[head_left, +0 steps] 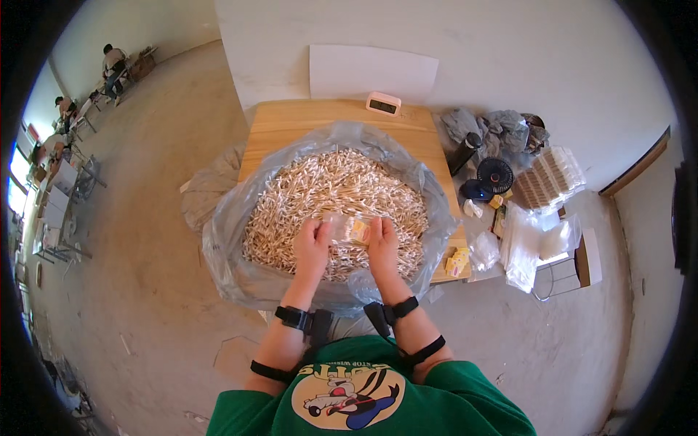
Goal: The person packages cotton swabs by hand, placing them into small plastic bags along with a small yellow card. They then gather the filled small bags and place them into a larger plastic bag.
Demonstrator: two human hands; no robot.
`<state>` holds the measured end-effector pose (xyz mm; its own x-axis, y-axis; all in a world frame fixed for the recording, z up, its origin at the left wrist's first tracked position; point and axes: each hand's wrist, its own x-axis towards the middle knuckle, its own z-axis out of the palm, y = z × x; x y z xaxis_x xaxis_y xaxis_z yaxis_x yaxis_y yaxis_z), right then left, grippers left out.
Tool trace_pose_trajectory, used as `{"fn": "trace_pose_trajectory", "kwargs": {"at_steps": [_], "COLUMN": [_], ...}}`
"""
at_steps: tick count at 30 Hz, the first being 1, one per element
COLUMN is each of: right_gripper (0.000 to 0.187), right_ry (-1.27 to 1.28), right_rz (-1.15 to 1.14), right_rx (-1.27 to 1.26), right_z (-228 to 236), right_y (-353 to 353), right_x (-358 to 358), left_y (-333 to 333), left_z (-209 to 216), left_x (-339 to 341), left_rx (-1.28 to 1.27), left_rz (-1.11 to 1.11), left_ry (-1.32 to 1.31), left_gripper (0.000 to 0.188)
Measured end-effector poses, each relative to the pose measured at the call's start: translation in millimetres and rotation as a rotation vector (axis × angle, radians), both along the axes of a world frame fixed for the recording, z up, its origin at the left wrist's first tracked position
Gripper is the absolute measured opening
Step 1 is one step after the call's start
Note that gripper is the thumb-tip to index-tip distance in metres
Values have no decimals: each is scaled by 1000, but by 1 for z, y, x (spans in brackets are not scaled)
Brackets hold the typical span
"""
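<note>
A large grey translucent plastic bag [225, 240] lies spread wide on the table, heaped with loose cotton swabs [327, 182]. Over the near part of the heap, both hands hold a small clear plastic pouch [337, 228] with a yellow-and-orange label. My left hand [313, 243] pinches its clear left end. The labelled right end is gripped by my right hand [383, 243]. Whether swabs are inside the pouch is too small to tell. Yellow printed cards [457, 261] lie at the table's right front corner.
The wooden table [283, 120] carries a small pink digital clock [383, 104]. Along its right side are a black bottle [464, 152], a black fan [495, 175], stacked clear packs [550, 180] and a bundle of clear plastic bags [520, 247]. People work at tables far left.
</note>
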<state>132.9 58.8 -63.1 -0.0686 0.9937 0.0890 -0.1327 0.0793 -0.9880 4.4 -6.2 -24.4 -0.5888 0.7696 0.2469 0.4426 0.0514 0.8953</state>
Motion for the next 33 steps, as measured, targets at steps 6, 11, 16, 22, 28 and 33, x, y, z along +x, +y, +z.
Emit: {"fn": "trace_pose_trajectory", "kwargs": {"at_steps": [6, 11, 16, 22, 28, 33], "right_gripper": [28, 26, 17, 27, 24, 25], "right_ry": [-176, -360, -671, -868, -926, -1144], "right_rz": [60, -29, -160, -59, -218, -141], "right_rx": [7, 72, 381, 403, 289, 308], "right_z": [8, -13, 6, -2, -20, -19], "right_y": [-2, 34, 52, 39, 24, 9], "right_x": [-6, 19, 36, 49, 65, 67], "left_y": [8, 5, -4, -17, -14, -14], "left_z": [-17, -20, -26, -29, -34, -27], "left_x": [-9, -41, -65, -69, -71, -60], "left_rx": [69, -18, 1, 9, -28, -31], "left_rz": [-63, 90, 222, 258, 188, 168], "left_ry": [109, 43, 165, 75, -41, -42], "left_gripper": [21, 23, 25, 27, 25, 25]}}
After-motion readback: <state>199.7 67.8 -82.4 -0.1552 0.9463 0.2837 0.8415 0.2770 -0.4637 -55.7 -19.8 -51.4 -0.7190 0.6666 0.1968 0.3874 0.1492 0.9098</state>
